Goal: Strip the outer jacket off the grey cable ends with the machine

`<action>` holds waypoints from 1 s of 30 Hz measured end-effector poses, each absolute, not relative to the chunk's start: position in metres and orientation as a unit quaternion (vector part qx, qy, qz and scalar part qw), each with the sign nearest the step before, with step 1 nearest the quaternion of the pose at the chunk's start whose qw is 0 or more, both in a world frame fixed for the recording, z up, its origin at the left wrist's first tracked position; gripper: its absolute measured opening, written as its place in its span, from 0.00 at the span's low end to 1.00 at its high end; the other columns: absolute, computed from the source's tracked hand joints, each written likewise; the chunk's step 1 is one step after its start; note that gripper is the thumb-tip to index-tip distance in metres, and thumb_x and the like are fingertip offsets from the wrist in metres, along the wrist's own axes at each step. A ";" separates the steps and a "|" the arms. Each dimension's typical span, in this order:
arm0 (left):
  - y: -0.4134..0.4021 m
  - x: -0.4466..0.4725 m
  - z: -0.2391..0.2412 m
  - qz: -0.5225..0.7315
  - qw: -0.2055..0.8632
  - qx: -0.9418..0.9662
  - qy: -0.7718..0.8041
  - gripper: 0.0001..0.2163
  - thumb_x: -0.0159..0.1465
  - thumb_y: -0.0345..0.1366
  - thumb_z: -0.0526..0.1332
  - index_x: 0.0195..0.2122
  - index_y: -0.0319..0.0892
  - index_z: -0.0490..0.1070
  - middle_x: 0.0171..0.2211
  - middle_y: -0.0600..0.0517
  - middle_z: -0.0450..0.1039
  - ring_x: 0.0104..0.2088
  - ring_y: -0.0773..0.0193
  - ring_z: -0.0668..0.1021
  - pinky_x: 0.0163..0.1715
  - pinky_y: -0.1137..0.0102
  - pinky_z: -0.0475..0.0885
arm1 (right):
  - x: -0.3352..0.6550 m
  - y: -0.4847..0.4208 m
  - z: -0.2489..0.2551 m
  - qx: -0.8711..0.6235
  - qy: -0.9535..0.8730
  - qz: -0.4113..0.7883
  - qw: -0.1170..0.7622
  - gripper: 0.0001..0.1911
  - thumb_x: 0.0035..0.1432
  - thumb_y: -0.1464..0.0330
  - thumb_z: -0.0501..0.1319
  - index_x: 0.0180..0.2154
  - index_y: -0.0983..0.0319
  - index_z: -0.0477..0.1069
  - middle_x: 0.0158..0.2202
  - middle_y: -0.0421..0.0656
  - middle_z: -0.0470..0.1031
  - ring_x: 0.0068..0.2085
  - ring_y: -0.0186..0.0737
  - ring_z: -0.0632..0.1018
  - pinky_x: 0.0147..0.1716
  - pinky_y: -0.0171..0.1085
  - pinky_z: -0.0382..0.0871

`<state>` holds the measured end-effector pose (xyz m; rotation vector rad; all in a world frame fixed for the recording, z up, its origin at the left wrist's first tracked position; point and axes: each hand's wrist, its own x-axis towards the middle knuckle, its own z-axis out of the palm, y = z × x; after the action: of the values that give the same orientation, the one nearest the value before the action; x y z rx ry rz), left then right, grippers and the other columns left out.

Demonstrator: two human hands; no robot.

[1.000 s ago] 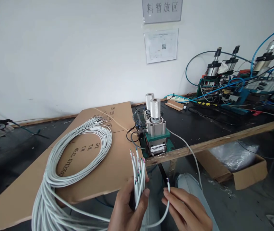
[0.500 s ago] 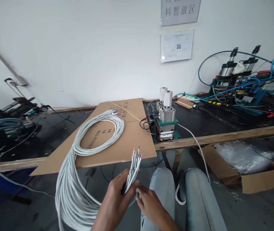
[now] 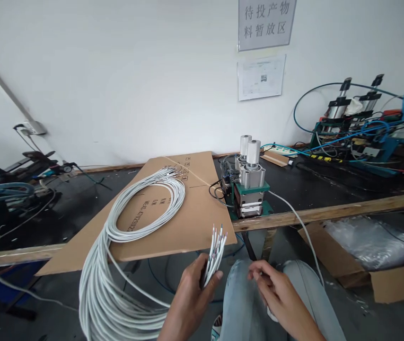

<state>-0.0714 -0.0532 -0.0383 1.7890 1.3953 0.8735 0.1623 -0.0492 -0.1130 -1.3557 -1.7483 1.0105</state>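
My left hand (image 3: 191, 296) is closed round a bundle of white cable ends (image 3: 215, 251) with stripped coloured tips pointing up. The cables run back in a large white coil (image 3: 131, 237) that lies on a sheet of cardboard (image 3: 188, 222) and hangs off its front edge. My right hand (image 3: 276, 293) hovers over my lap just right of the bundle, fingers curled with the fingertips pinched together; nothing shows between them. A small pneumatic press (image 3: 250, 189) with silver cylinders and a green base stands on the bench edge ahead of both hands.
A black workbench with a wooden front edge (image 3: 329, 210) runs across. Pneumatic machines with blue hoses (image 3: 365, 128) stand at the back right. An open carton with plastic wrap (image 3: 375, 255) sits on the floor at right. Dark equipment (image 3: 6, 189) lies at the left.
The right hand held a single cable a second ago, brought it to the bundle, and has now come away to the right without it. The view has shifted back and left.
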 end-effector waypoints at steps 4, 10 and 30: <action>-0.044 -0.068 -0.042 0.342 0.357 0.701 0.515 0.12 0.69 0.45 0.59 0.38 0.40 0.71 0.25 0.57 0.67 0.26 0.63 0.68 0.29 0.72 0.64 | 0.127 -0.045 -0.061 -0.421 -0.599 0.517 0.443 0.23 0.70 0.51 0.52 0.49 0.62 0.72 0.24 0.34 0.65 0.19 0.31 0.64 0.19 0.31 0.60; -0.035 -0.066 -0.045 0.356 0.382 0.691 0.500 0.10 0.68 0.43 0.60 0.36 0.40 0.71 0.26 0.55 0.71 0.24 0.64 0.71 0.26 0.73 0.65 | 0.092 -0.029 -0.053 -0.423 -0.540 0.491 0.537 0.24 0.64 0.47 0.60 0.33 0.62 0.72 0.21 0.34 0.63 0.19 0.28 0.62 0.16 0.28 0.56; -0.011 -0.052 -0.008 0.397 0.472 0.643 0.453 0.11 0.68 0.40 0.57 0.29 0.41 0.67 0.21 0.59 0.62 0.21 0.70 0.62 0.21 0.75 0.58 | 0.093 -0.028 -0.058 -0.367 -0.593 0.509 0.504 0.18 0.70 0.54 0.55 0.33 0.60 0.68 0.26 0.37 0.66 0.24 0.32 0.71 0.19 0.27 0.64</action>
<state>-0.0515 -0.0107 -0.0080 1.5755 1.1093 0.9730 0.0926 -0.0277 -0.0583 -0.8862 -1.4314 1.2284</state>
